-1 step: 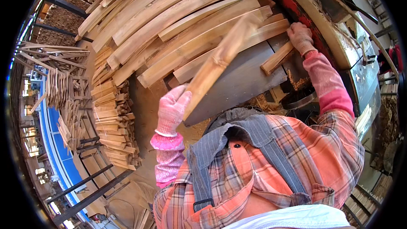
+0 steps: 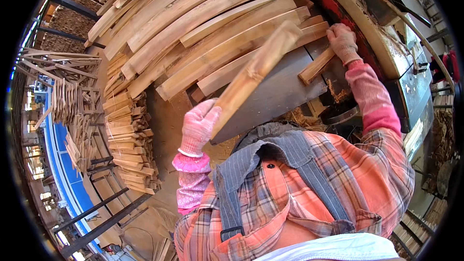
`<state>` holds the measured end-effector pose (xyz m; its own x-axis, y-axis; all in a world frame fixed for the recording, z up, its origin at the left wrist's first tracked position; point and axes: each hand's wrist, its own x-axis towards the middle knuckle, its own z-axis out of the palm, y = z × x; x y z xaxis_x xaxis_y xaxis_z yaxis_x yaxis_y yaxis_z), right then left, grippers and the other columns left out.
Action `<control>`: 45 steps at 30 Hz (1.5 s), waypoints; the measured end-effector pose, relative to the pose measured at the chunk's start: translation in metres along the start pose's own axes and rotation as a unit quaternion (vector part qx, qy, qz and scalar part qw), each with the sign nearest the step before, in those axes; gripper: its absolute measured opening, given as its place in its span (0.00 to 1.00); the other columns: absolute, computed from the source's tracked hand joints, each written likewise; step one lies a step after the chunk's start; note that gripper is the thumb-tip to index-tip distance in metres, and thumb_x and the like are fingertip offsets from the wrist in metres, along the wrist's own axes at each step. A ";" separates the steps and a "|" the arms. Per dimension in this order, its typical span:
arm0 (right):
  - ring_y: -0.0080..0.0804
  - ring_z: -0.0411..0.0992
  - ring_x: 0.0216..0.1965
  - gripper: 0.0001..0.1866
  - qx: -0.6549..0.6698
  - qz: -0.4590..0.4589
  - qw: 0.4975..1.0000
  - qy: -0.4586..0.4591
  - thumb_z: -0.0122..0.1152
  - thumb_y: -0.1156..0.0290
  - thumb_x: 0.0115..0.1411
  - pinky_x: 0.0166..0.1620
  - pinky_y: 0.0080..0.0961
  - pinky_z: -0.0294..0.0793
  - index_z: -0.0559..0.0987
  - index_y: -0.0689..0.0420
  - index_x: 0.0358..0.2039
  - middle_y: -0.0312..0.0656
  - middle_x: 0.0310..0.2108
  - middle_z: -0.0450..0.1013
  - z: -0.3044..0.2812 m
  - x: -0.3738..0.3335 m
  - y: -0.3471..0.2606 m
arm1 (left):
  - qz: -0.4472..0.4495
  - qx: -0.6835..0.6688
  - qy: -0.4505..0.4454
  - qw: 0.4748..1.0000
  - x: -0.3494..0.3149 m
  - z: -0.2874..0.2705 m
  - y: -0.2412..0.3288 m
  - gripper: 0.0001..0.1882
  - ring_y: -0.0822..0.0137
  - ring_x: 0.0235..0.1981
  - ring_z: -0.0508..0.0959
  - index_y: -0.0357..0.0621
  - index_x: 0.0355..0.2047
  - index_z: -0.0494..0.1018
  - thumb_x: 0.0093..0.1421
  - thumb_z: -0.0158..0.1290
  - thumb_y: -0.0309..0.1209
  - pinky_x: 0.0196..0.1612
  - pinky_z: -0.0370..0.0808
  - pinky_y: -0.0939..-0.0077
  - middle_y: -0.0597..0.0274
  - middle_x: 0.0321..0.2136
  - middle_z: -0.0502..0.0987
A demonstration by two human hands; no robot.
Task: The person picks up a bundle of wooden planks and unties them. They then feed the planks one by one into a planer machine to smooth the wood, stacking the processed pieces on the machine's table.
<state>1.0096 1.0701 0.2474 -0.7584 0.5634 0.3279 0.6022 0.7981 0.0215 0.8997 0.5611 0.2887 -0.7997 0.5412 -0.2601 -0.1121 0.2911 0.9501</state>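
Observation:
In my left hand (image 2: 199, 128), gloved in pale pink, is one end of a wooden board (image 2: 256, 70). The board slants up to the right, its far end over stacked planks (image 2: 208, 17). My gloved right hand (image 2: 343, 43) is closed at the far end of a short wooden piece (image 2: 316, 66), beside the machine's red edge (image 2: 333, 2); its fingertips are partly hidden. Under the short piece lies a dark metal machine table (image 2: 275, 96).
Bundled wood pieces (image 2: 128, 150) stand to the left, past the table. Shavings (image 2: 338, 94) lie by a dark round metal part (image 2: 340, 112). The cream machine body (image 2: 367, 24) borders the right side. A blue surface (image 2: 67, 152) shows far left.
My left hand and its board have shifted slightly right. My right hand stays at the short wooden piece, almost unmoved.

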 end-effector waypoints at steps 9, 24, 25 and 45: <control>0.45 0.77 0.42 0.11 0.296 -0.202 0.934 0.008 0.64 0.62 0.60 0.49 0.44 0.75 0.83 0.56 0.36 0.44 0.35 0.79 -0.045 -0.119 -0.178 | 0.141 0.363 -0.064 0.919 0.029 0.069 -0.006 0.16 0.50 0.46 0.82 0.46 0.47 0.82 0.63 0.59 0.39 0.51 0.78 0.60 0.50 0.44 0.83; 0.47 0.81 0.42 0.14 -0.065 -0.227 0.948 -0.215 0.59 0.56 0.58 0.44 0.45 0.78 0.87 0.49 0.29 0.45 0.34 0.82 -0.009 -0.037 -0.070 | 0.304 0.627 -0.041 0.716 0.092 0.050 0.030 0.36 0.46 0.52 0.77 0.42 0.65 0.66 0.56 0.63 0.36 0.54 0.76 0.51 0.49 0.57 0.73; 0.49 0.79 0.45 0.14 -0.121 -0.189 0.942 -0.250 0.57 0.56 0.60 0.46 0.48 0.75 0.87 0.49 0.31 0.47 0.38 0.81 -0.009 -0.033 -0.054 | 0.333 0.607 -0.029 0.721 0.090 0.046 0.029 0.33 0.46 0.51 0.79 0.40 0.62 0.69 0.59 0.62 0.38 0.53 0.76 0.51 0.48 0.55 0.76; 0.45 0.76 0.47 0.12 0.196 -0.114 0.974 0.009 0.66 0.58 0.58 0.54 0.44 0.72 0.84 0.52 0.36 0.42 0.42 0.80 -0.023 -0.095 -0.154 | 0.294 0.485 -0.054 0.822 0.072 0.073 0.018 0.22 0.51 0.49 0.81 0.43 0.53 0.79 0.58 0.60 0.32 0.56 0.75 0.59 0.49 0.46 0.83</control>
<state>0.9943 0.8886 0.2345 -0.8546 0.3613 0.3729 0.2752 0.9242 -0.2648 0.8831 0.6631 0.2748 -0.4842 0.8649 0.1324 0.8404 0.4175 0.3456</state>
